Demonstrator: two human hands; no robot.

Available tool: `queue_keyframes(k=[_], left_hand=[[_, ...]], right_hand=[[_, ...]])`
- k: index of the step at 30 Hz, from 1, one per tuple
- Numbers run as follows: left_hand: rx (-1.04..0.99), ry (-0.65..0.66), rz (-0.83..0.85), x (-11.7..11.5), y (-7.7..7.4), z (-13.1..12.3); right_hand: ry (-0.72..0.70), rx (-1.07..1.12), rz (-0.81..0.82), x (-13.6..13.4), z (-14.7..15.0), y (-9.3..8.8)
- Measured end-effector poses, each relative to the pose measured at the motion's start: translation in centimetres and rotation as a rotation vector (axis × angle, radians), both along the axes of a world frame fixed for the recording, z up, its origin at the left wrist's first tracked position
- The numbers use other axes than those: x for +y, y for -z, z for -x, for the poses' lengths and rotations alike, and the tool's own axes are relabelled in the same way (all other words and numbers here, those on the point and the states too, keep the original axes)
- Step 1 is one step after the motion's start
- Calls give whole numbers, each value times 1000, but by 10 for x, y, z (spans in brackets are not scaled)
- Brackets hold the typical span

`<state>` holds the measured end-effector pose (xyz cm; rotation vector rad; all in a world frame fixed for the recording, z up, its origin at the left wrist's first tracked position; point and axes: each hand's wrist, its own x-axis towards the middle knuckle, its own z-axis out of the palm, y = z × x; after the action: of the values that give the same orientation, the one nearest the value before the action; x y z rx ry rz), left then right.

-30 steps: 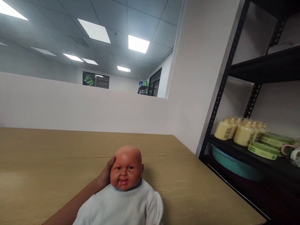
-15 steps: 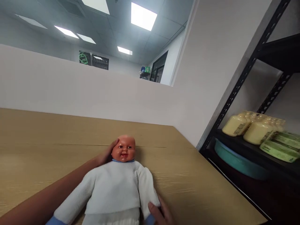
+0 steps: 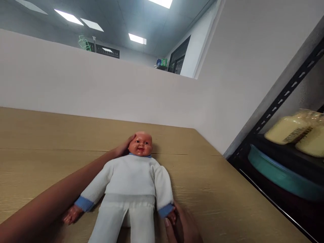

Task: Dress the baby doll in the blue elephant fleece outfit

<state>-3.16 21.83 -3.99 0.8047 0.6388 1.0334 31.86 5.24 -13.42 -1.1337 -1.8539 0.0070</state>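
Note:
A baby doll (image 3: pixel 131 179) in a white top and trousers with blue cuffs and collar lies face up on the wooden table. Its bald head points toward the far wall, and its arms hang out to the sides. My left hand (image 3: pixel 124 147) cups the left side of the head; its fingers are mostly hidden behind it. Low in the picture, my right hand (image 3: pixel 186 224) is curled around the doll's small hand beside the blue cuff, thumb on the near side. The doll's feet are out of the picture.
The wooden table (image 3: pixel 63 165) meets a white wall (image 3: pixel 106 91) with an opening above it. On the right, a black metal shelf (image 3: pixel 288 89) holds yellowish bottles (image 3: pixel 288 130) and a teal basin (image 3: pixel 280 175).
The view has tipped downward and shifted left, so more of the doll's legs and hands shows. My right hand has moved from the sleeve to the doll's hand. My left hand stays at the head.

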Motion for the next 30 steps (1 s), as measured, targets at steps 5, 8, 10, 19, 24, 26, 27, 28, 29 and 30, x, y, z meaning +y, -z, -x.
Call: queue_keyframes(k=[5,8,10,19,24,26,27,28,29,30], left_hand=[[99,31,14,30,-7,10],[112,61,23,37,-5,16],[103,78,28,37,-4,18],[141,-65,23,36,-8,23],[134,-55,27,37,-6,28],[126,-47,28,39,-4,29],[125,-43,25,40,-2,28],[125,-39,21,41,-1,28],[125,-35,15,42,0,27],[123,-30,11,43,1,26]], right_hand=[[-20,-274,-143,1,-8,1],[-32,-325,-88,-3,-7,-3],[5,-311,-38,-7,-5,-5],[-49,-413,-90,-4,-14,-10],[-13,-326,-65,-11,-6,-19],[-17,-302,-61,-14,-2,-24],[-29,-303,-59,-15,-1,-26],[-37,-305,-53,-16,0,-28],[-41,-305,-42,-17,0,-30],[-42,-303,-29,-17,0,-31]])
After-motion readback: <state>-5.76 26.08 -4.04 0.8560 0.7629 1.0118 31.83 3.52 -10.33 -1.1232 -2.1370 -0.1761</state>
